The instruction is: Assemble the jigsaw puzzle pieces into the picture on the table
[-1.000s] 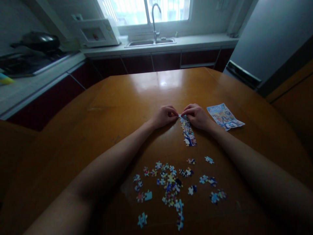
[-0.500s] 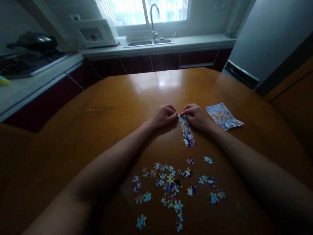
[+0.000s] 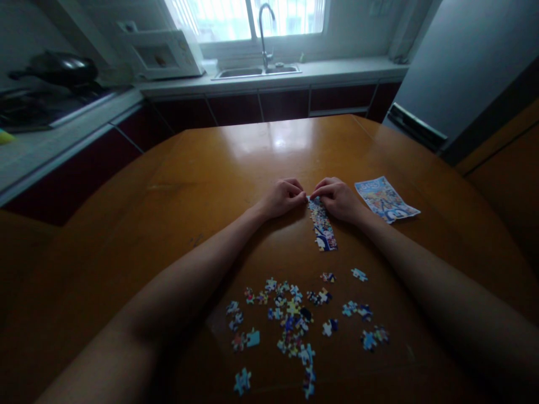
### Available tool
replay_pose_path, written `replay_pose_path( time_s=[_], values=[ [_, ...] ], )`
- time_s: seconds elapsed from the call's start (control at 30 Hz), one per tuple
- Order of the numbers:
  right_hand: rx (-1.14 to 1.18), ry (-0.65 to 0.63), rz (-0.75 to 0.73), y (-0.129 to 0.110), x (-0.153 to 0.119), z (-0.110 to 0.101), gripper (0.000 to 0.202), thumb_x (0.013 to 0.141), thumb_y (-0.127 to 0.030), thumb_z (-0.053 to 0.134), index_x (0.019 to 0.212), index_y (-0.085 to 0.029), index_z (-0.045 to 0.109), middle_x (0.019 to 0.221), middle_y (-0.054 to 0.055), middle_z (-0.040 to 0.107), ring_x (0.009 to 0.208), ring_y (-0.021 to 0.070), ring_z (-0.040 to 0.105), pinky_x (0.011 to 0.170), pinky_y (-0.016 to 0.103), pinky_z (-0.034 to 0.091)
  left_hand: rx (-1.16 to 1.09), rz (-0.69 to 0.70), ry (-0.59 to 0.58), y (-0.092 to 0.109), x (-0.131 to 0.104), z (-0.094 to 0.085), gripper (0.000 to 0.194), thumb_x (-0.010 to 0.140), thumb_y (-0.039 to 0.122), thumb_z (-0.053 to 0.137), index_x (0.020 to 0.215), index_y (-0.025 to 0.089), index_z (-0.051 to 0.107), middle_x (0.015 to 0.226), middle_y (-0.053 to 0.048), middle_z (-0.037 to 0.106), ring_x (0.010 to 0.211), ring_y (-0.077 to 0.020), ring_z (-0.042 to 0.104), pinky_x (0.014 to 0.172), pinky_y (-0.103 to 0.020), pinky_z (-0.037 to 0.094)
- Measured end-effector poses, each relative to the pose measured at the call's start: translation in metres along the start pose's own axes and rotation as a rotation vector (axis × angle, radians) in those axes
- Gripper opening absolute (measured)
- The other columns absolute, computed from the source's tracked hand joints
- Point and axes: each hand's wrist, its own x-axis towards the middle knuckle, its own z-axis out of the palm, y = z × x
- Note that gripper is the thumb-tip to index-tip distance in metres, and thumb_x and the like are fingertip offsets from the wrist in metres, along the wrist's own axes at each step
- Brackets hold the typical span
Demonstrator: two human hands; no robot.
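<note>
A narrow joined strip of puzzle (image 3: 323, 227) lies on the brown table (image 3: 219, 163), running from between my hands toward me. My left hand (image 3: 284, 198) is closed at the strip's far left corner, thumb and fingers pinched together; whatever they hold is too small to make out. My right hand (image 3: 337, 199) rests over the strip's far right side, its fingers bent and pressed at the top edge. Nearer to me, several loose puzzle pieces (image 3: 293, 307) lie scattered and in small clusters.
Right of my right hand lies a creased picture sheet (image 3: 386, 200). Beyond the table are a counter with a sink (image 3: 240, 73), a microwave (image 3: 162, 55), and a dark pan (image 3: 63, 68) on the stove at left. A fridge (image 3: 458, 67) stands at right.
</note>
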Motion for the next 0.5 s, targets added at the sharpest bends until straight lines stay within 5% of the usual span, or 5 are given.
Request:
replay_pose_path(
  time_s=[0.3, 0.5],
  values=[
    [0.017, -0.004, 0.011, 0.0024, 0.0001, 0.0004, 0.038, 0.084, -0.001, 0.056, 0.084, -0.027, 0.085, 0.096, 0.008, 0.072, 0.097, 0.0245, 0.065, 0.092, 0.041, 0.052, 0.019, 0.041, -0.061, 0.0015, -0.0021, -0.0004, 0.03, 0.094, 0.036, 0.065, 0.074, 0.017, 0.078, 0.091, -0.007, 0.071, 0.074, -0.0115, 0.061, 0.065, -0.026, 0.046],
    [-0.006, -0.012, 0.008, -0.0002, -0.0002, -0.0012, 0.039, 0.084, -0.001, 0.055, 0.084, -0.026, 0.084, 0.097, 0.008, 0.072, 0.098, 0.0248, 0.064, 0.092, 0.042, 0.052, 0.024, 0.026, 0.019, -0.002, -0.0013, 0.0004, 0.027, 0.093, 0.033, 0.064, 0.077, 0.017, 0.078, 0.088, -0.007, 0.07, 0.072, -0.0116, 0.06, 0.062, -0.026, 0.045]
  ],
)
